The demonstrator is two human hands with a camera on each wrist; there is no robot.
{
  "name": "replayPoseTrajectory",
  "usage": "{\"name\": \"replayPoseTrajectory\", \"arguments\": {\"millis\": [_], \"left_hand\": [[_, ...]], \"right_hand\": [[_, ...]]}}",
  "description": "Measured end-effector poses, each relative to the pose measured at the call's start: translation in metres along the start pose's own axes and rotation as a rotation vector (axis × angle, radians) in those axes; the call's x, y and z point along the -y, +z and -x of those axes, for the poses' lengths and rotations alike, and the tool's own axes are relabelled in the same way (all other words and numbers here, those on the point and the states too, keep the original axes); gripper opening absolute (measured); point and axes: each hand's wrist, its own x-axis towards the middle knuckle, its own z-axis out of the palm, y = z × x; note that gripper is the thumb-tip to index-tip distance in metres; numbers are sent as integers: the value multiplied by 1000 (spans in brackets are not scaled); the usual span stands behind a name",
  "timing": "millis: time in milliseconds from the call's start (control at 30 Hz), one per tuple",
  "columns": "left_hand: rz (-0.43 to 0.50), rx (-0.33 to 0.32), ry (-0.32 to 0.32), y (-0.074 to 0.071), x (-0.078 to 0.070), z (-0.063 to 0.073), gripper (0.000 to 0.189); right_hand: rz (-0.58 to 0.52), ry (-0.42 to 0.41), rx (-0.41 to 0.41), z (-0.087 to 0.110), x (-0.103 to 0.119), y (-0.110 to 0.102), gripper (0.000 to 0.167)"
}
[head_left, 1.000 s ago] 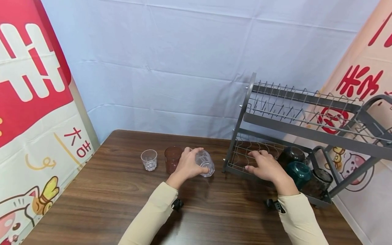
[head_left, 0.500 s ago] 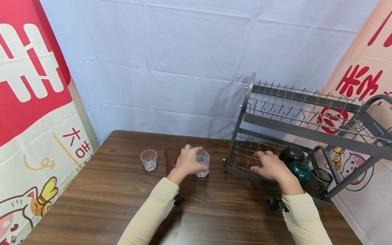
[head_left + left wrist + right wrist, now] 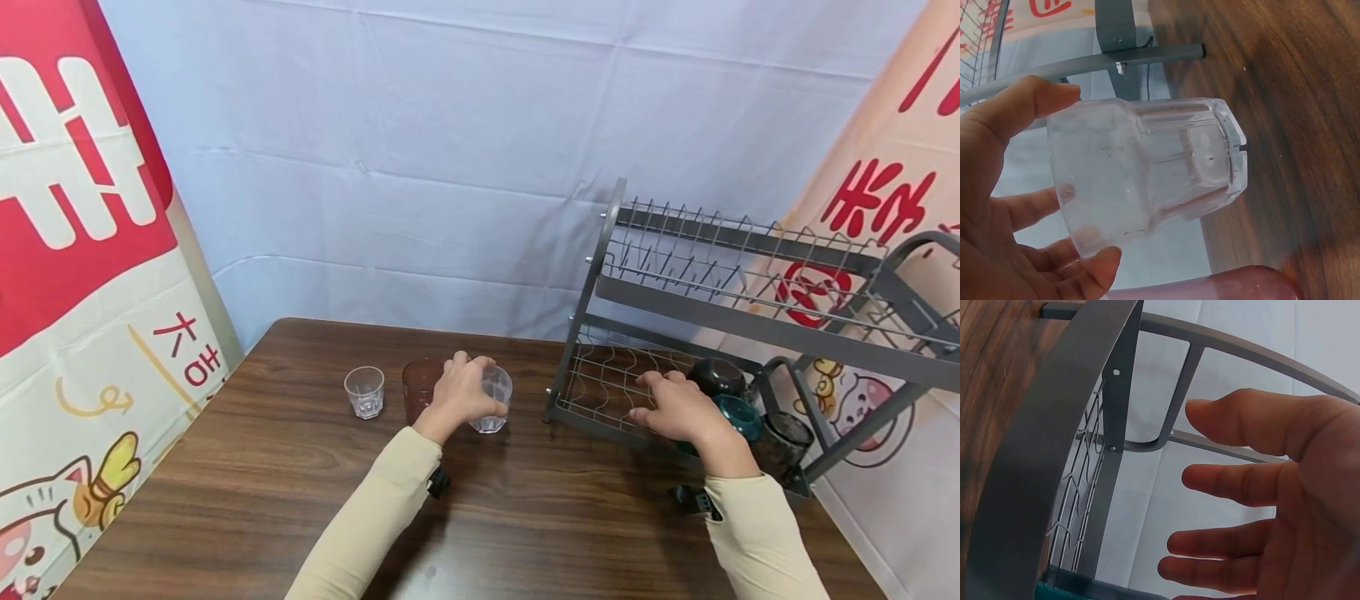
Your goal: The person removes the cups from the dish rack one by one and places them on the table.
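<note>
My left hand grips a clear faceted glass near its rim, thumb on one side and fingers on the other. In the left wrist view the glass stands base toward the wooden table; I cannot tell whether it touches. Close beside that hand is a reddish-brown glass, partly hidden by it. A small clear glass stands upright farther left. My right hand holds nothing and hovers at the front of the rack's lower tier, its fingers apart in the right wrist view.
A grey two-tier dish rack stands on the right of the wooden table. On its lower tier sit a black glass, a teal glass and a dark see-through glass. A pale cloth hangs behind.
The clear glass has turned from tilted, with its base showing, to upright in my left hand, then shifted slightly left. My right hand has drifted right along the rack.
</note>
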Motion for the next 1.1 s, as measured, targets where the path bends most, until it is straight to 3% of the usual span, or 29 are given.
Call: {"name": "replayPoseTrajectory", "arguments": {"millis": [533, 1100], "left_hand": [[-41, 35, -13, 3, -2, -7, 67], [-76, 91, -4, 8, -4, -14, 67]], "right_hand": [[33, 32, -58, 10, -3, -14, 56], [61, 155, -58, 20, -23, -23, 63]]}}
